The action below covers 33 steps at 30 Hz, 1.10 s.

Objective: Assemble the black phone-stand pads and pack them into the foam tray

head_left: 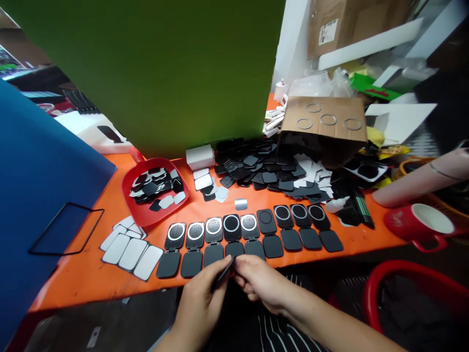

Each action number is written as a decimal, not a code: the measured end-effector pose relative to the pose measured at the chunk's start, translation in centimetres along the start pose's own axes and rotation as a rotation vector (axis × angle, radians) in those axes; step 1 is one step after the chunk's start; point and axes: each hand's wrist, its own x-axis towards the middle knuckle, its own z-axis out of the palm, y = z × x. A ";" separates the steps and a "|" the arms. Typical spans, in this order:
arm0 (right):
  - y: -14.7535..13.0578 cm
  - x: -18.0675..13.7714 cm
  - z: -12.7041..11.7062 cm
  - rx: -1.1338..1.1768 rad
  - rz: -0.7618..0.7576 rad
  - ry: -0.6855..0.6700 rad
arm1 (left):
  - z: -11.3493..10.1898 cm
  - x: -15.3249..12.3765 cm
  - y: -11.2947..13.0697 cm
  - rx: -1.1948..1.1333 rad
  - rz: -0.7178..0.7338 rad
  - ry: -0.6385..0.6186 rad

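Note:
My left hand and my right hand meet at the near edge of the orange table. Both are closed on one thin black flat piece held between the fingertips. Just beyond the hands runs a row of black hinged cases, several with silver rings on top. White rectangular pads lie to the left of the row.
A red scoop holds black and white pieces. A heap of black pieces lies by a tipped cardboard box. A red mug and red basket sit right. Green and blue panels stand behind and left.

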 end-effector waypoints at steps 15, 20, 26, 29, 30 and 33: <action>3.0 -1.7 -1.4 0.679 0.254 -0.064 | 1.0 -0.4 0.0 -0.079 0.336 -0.137; 4.1 -2.1 -1.6 0.745 0.252 -0.070 | 1.5 -0.7 -0.2 -0.118 0.385 -0.163; 4.3 -3.0 -1.6 0.731 0.131 -0.130 | 2.1 -0.9 0.0 -0.279 0.193 -0.135; 5.1 -3.8 -2.5 0.535 -0.018 -0.058 | 1.8 0.3 0.7 -0.529 -0.282 0.103; 5.6 -4.0 -3.2 0.437 -0.052 0.011 | 1.6 0.9 0.8 -0.654 -0.437 0.160; 7.8 -4.0 -5.9 0.270 -0.044 0.259 | 1.0 2.3 1.0 -1.048 -0.750 0.154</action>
